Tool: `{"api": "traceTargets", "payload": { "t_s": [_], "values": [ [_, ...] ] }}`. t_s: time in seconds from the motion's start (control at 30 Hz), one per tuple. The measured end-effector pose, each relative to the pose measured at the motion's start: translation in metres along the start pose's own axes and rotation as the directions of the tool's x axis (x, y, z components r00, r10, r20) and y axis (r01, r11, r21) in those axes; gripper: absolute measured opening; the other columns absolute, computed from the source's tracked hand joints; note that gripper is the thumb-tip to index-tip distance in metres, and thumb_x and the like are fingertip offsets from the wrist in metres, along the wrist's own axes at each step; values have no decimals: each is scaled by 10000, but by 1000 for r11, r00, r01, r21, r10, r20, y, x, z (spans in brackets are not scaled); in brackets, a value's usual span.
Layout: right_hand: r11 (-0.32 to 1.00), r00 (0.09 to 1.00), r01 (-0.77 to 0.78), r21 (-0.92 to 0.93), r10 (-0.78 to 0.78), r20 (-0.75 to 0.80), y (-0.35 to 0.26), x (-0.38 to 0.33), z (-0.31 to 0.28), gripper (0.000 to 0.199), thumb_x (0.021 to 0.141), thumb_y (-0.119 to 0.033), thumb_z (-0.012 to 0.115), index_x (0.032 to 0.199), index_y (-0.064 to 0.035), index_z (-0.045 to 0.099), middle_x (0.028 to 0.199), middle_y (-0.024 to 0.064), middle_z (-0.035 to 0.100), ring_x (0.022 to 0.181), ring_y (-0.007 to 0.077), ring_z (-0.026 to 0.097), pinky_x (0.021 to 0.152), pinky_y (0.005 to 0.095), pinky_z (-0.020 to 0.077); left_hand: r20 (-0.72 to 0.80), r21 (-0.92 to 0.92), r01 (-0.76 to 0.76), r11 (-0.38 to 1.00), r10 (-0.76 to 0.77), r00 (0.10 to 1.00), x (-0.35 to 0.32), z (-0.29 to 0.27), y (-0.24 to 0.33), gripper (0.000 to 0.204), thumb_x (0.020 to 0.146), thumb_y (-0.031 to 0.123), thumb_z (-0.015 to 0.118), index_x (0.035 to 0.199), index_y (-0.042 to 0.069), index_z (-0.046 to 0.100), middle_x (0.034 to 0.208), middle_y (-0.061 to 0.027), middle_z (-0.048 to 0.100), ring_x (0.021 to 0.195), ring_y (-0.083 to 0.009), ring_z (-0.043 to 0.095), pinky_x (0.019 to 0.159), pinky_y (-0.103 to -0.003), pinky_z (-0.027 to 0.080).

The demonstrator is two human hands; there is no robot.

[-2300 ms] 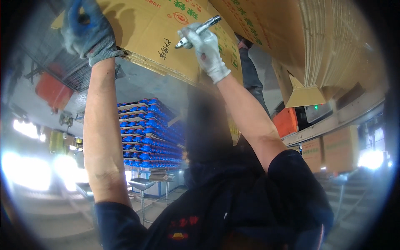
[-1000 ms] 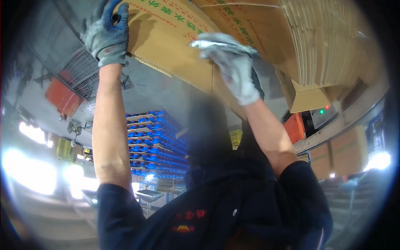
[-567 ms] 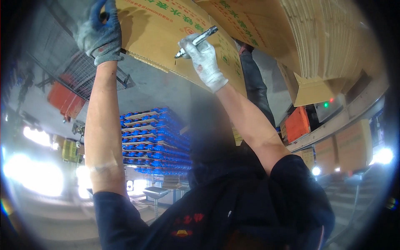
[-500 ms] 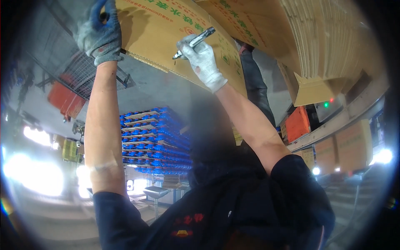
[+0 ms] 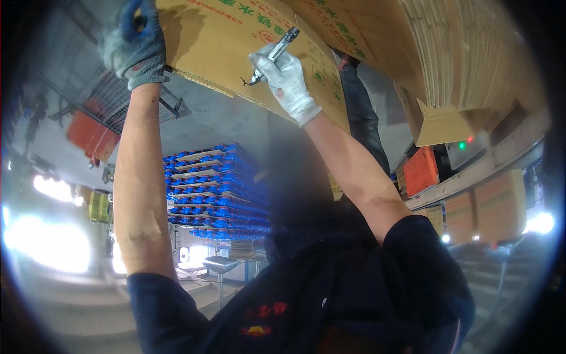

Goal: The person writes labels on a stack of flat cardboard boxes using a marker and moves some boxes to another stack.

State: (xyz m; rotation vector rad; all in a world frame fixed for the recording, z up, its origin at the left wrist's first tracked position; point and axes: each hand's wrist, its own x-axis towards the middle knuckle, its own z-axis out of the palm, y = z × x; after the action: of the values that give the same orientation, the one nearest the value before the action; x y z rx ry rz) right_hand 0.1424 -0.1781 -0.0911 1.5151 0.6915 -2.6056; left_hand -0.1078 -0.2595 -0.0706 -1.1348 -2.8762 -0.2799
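A printed brown cardboard carton (image 5: 206,53), apparently folded flat, spans the top middle before me. My right hand (image 5: 283,76), in a whitish glove, is closed around a marker pen (image 5: 284,45) with a dark cap end and pale barrel. The pen slants, its tip down at the carton's near edge, beside a small dark mark. My left hand (image 5: 137,50), in a grey glove with blue-coated fingers, is curled at the carton's left edge and appears to grip it. Its fingertips are partly cut off by the top of the view.
Flat cartons (image 5: 454,59) stand stacked at upper right. Below left is a tall layered stack of blue parts (image 5: 212,194). A wire-mesh rack (image 5: 118,100) and an orange bin (image 5: 91,138) lie left; another orange box (image 5: 421,171) is right. A stool (image 5: 221,263) stands lower down.
A small dark mark at the carton's near edge has grown into crossing strokes at the pen tip. The pen has tilted more upright. My left hand has shifted slightly left.
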Motion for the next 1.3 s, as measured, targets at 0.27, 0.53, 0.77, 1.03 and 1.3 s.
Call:
{"api": "traceTargets", "payload": {
  "t_s": [0.27, 0.53, 0.77, 1.03, 1.3],
  "values": [
    [999, 998, -36, -26, 35, -50, 1, 3, -1, 102, 862, -112, 686, 850, -32, 623, 705, -12, 559, 597, 51, 481, 551, 228, 422, -47, 24, -75, 997, 76, 996, 4, 3, -6, 181, 854, 341, 664, 950, 207, 738, 965, -18, 719, 800, -193, 685, 722, -306, 532],
    [998, 999, -20, -53, 18, -43, -4, 5, -3, 123, 861, -120, 686, 829, -27, 612, 682, 4, 568, 626, 78, 528, 597, 240, 463, 13, -12, 23, 1000, -23, 1000, 4, -3, 6, 171, 850, 332, 672, 944, 206, 739, 914, -26, 722, 675, -175, 676, 649, -299, 528],
    [993, 996, -48, -105, 39, -79, -4, 7, -2, 144, 871, -146, 678, 853, -18, 614, 712, 8, 569, 647, 77, 525, 617, 240, 462, 8, -53, 51, 997, -50, 999, 2, -1, 4, 183, 858, 342, 667, 955, 204, 738, 927, -21, 721, 648, -158, 661, 642, -290, 522],
    [996, 987, -82, -17, 79, -139, -2, 7, -5, 160, 863, -139, 692, 901, -9, 607, 775, 6, 578, 699, 87, 528, 659, 255, 463, 30, -27, 76, 997, -75, 997, 1, -3, 7, 211, 860, 364, 663, 973, 203, 737, 908, -12, 720, 635, -146, 644, 641, -277, 512],
    [999, 997, -30, 30, 32, -70, 4, 13, -14, 115, 867, -125, 683, 863, -28, 619, 744, -7, 573, 660, 69, 505, 606, 241, 428, 41, -76, 92, 993, -90, 995, 4, -1, 9, 213, 864, 376, 656, 981, 217, 735, 899, -10, 718, 630, -143, 642, 633, -289, 507]
  ]
}}
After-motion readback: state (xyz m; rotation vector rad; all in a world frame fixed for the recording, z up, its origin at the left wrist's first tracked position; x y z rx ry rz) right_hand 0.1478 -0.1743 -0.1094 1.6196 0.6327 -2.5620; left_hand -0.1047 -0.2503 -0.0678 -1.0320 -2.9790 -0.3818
